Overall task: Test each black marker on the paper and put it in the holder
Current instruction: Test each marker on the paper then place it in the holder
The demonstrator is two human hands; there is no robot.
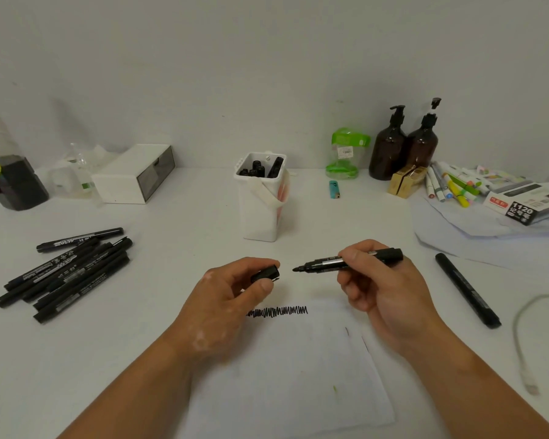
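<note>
My right hand [384,286] grips an uncapped black marker [324,263], its tip pointing left above the table. My left hand [232,293] pinches the marker's black cap [267,274] a short gap from the tip. Below both hands lies a white paper [298,375] with a black zigzag scribble [278,311] near its top edge. The white holder [262,201] stands behind the hands with several black markers in it. A pile of several black markers [67,274] lies at the left. One capped black marker [466,289] lies at the right.
At the back stand a white box [133,175], a green container [346,153] and two brown pump bottles [404,144]. A lighter [334,189], coloured markers [454,185] and a marker carton [526,204] sit back right. A cable [520,343] lies at the right edge.
</note>
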